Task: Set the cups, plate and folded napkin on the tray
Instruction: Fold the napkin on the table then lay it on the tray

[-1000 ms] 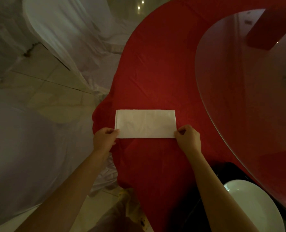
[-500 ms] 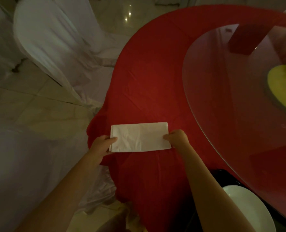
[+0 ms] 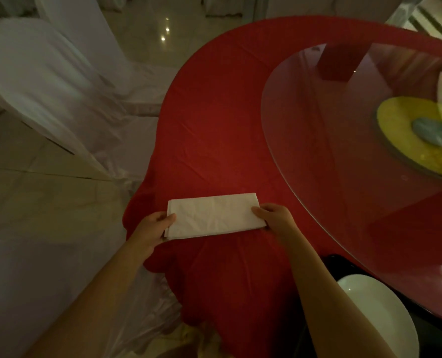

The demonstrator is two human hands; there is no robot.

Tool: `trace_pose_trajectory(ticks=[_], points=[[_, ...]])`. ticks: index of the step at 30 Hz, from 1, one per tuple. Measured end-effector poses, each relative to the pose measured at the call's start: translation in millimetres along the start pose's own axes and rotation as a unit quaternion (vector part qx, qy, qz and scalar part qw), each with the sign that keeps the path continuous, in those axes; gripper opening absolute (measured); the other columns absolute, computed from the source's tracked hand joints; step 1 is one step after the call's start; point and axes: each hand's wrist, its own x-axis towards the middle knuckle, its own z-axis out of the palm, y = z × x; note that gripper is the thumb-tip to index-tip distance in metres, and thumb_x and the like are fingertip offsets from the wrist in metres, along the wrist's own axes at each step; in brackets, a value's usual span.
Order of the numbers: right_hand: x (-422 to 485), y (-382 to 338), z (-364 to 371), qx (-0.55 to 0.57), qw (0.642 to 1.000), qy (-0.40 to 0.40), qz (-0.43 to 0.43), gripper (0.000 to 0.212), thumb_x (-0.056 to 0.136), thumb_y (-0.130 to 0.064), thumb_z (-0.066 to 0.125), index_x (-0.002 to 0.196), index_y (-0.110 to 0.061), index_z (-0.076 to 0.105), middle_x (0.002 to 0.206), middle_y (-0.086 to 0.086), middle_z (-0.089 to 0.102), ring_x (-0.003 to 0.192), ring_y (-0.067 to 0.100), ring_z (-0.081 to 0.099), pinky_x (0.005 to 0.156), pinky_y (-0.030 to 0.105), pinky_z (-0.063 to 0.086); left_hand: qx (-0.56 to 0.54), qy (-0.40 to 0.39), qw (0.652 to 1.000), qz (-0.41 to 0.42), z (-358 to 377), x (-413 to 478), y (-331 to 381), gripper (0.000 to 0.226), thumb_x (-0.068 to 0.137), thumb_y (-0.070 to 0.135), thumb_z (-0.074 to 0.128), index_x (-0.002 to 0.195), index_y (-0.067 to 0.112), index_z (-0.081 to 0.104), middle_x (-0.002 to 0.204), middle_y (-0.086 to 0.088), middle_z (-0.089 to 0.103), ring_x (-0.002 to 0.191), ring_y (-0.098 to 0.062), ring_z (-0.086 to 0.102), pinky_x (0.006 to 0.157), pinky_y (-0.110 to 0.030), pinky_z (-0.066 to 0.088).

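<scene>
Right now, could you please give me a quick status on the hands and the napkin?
Left hand and right hand pinch the napkin ends. Napkin folded, flat on red tablecloth. Plate on tray, lower right. Nothing between.

The napkin looks like soft white cloth or paper – matt, with small wrinkles. It lies on a red tablecloth that is matt cloth with soft creases. The round top over the table is clear glass – smooth and shiny, with bright light spots. The plate is white, smooth and a bit glossy. The tray under it is black and shiny. The chair covers are thin white cloth with folds. The floor is smooth, shiny tile
</scene>
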Motion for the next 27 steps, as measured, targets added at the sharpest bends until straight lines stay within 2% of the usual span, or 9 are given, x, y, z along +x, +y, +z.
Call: trace_pose_trajectory(ticks=[2,5,9,11,13,16,22,25,27], points=[[-10.4,1.2,-7.5,0.009,0.999,0.026,-0.037,0.013,0.084,-0.017,0.065,0.091,-0.007,0.069,0.073,-0.004,0.062,0.062,0.007,0.054,0.051,0.017,0.041,0.032,0.011,0.999,0.043,7.9,-3.4,5.9,0.021,0.091,0.019,0.056,0.109,0.009,0.058,0.097,-0.005,0.064,0.083,-0.018,0.061,0.061,-0.027,0.053],[-31.0,-0.3,-25.4,0.017,0.994,0.065,-0.084,0.006,0.084,-0.021,0.065,0.083,-0.018,0.068,0.075,-0.007,0.064,0.066,0.007,0.057,0.056,0.018,0.042,0.068,0.016,0.992,0.104,23.0,-13.1,16.0,0.026,0.091,0.02,0.055,0.114,0.009,0.056,0.107,-0.009,0.062,0.093,-0.023,0.061,0.074,-0.036,0.053],[-73.9,5.7,-62.3,0.043,0.982,0.132,-0.129,0.009,0.085,-0.021,0.064,0.078,-0.025,0.068,0.08,-0.004,0.068,0.073,0.013,0.062,0.064,0.025,0.051,0.109,-0.008,0.977,0.182,51.9,-38.7,22.9,0.026,0.091,0.026,0.055,0.114,0.015,0.056,0.106,-0.002,0.061,0.094,-0.02,0.061,0.077,-0.039,0.054],[-98.3,16.8,-83.7,0.051,0.975,0.163,-0.14,0.008,0.085,-0.021,0.064,0.079,-0.025,0.069,0.079,-0.005,0.068,0.073,0.012,0.062,0.063,0.023,0.05,0.121,-0.031,0.971,0.205,69.9,-54.7,19.1,0.027,0.09,0.028,0.055,0.115,0.017,0.057,0.099,0.004,0.062,0.089,-0.015,0.062,0.074,-0.036,0.054],[-123.5,33.2,-105.5,0.071,0.971,0.186,-0.132,0.008,0.085,-0.021,0.064,0.079,-0.024,0.068,0.077,-0.006,0.067,0.071,0.01,0.061,0.061,0.021,0.048,0.116,-0.063,0.968,0.215,89.9,-73.1,10.8,0.026,0.09,0.028,0.057,0.114,0.019,0.058,0.093,0.009,0.063,0.083,-0.009,0.061,0.064,-0.028,0.051],[-165.2,66.9,-133.8,0.07,0.968,0.212,-0.113,0.015,0.086,-0.023,0.062,0.074,-0.03,0.066,0.076,-0.008,0.067,0.069,0.008,0.061,0.06,0.022,0.049,0.121,-0.104,0.963,0.215,119.1,-104.3,-10.4,0.02,0.089,0.026,0.057,0.109,0.02,0.059,0.094,0.005,0.064,0.079,-0.007,0.061,0.059,-0.023,0.046],[-244.9,146.3,-171.9,0.034,0.957,0.279,-0.075,0.013,0.084,-0.021,0.065,0.075,-0.014,0.07,0.065,-0.001,0.063,0.057,0.011,0.055,0.058,0.027,0.044,0.171,-0.143,0.95,0.217,152.5,-174.8,-71.7,0.021,0.089,0.024,0.057,0.108,0.016,0.061,0.095,0.0,0.064,0.077,-0.009,0.06,0.058,-0.024,0.044],[-274.7,181.9,-177.3,-0.022,0.952,0.3,-0.048,0.012,0.084,-0.025,0.063,0.077,-0.017,0.07,0.067,-0.008,0.064,0.06,0.006,0.056,0.054,0.019,0.04,0.202,-0.147,0.945,0.209,161.5,-205.3,-100.6,0.021,0.089,0.019,0.057,0.108,0.011,0.061,0.1,-0.005,0.063,0.085,-0.018,0.06,0.066,-0.028,0.047],[-289.5,203.1,-176.4,-0.051,0.951,0.305,-0.032,0.013,0.085,-0.024,0.062,0.078,-0.016,0.07,0.068,-0.007,0.064,0.064,0.01,0.059,0.056,0.024,0.046,0.234,-0.151,0.939,0.203,167.4,-220.3,-116.8,0.022,0.089,0.017,0.057,0.109,0.008,0.061,0.102,-0.007,0.063,0.089,-0.021,0.059,0.069,-0.031,0.047]])
